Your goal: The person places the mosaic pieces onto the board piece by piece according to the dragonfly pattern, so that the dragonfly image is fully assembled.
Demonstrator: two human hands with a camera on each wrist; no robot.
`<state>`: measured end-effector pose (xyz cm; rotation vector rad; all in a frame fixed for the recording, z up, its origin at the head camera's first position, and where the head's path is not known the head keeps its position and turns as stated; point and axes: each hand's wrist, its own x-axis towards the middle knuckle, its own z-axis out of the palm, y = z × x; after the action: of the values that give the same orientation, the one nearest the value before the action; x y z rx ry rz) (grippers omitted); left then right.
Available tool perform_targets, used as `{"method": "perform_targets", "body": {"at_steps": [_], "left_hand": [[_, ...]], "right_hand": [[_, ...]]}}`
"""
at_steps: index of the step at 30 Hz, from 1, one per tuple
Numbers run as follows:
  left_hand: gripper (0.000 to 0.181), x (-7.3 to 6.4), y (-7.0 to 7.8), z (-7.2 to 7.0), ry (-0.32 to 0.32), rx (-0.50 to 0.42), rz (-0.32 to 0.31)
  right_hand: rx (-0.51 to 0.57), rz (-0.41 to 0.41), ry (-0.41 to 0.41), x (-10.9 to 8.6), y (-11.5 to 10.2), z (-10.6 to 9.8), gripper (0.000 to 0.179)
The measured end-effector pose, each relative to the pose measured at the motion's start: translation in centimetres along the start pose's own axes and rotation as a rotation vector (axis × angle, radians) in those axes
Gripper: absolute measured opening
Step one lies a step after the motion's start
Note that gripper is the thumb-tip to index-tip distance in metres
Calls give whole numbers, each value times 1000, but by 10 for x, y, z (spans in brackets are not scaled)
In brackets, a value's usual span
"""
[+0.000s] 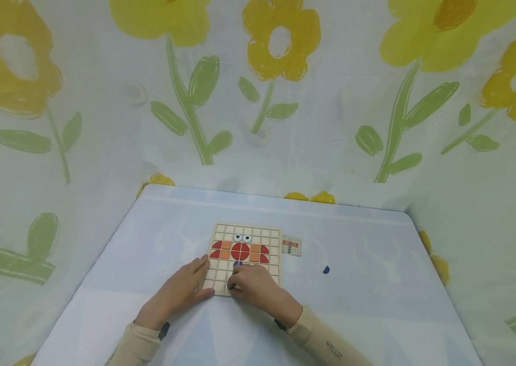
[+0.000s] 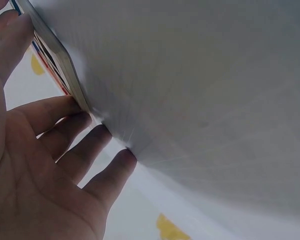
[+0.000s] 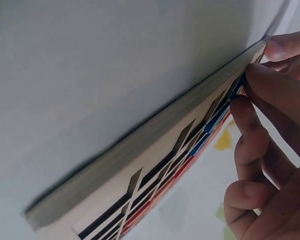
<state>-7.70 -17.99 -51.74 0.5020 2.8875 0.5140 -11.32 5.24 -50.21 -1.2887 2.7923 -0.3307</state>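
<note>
A square wooden grid board [image 1: 221, 231] lies on the table, with red, orange and eye-printed tiles in its cells. My left hand [image 1: 184, 284] rests along the board's left edge, fingers spread and fairly straight, with the thumb by the near left corner. In the left wrist view the board's side [image 2: 65, 65] meets the thumb and index fingertip. My right hand [image 1: 255, 284] bends over the lower middle of the board and covers several cells. Its thumb and a finger pinch a blue piece [image 3: 236, 89] at the board's surface. Another blue tile [image 1: 238, 263] shows just above the fingers.
A small pattern card [image 1: 292, 245] with a similar picture lies right of the board. Farther right is a loose dark blue half-round piece [image 1: 326, 270] on the pale table [image 1: 367, 295]. Flower-printed cloth [image 1: 312, 142] stands behind and at both sides.
</note>
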Motion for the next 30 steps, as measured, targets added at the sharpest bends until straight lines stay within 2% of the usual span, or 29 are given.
{"method": "perform_targets", "body": {"at_steps": [11,17,22,25,30], "left_hand": [[85,2,1,1,-10,-5,-16],[85,2,0,2,-11,-15,-14],[84,2,0,2,-1,-2,-4],[84,1,1,1,-2,9,-2],[85,1,3,0,-11,10,-20]], "right_hand": [[21,19,-14,-2,2,2,11],[40,7,-6,-6,3,-5,14],[86,34,73,-15,6,-15,17],[113,83,118,-22,12,-21,19],[132,127,249,-36,29,-27,26]]}}
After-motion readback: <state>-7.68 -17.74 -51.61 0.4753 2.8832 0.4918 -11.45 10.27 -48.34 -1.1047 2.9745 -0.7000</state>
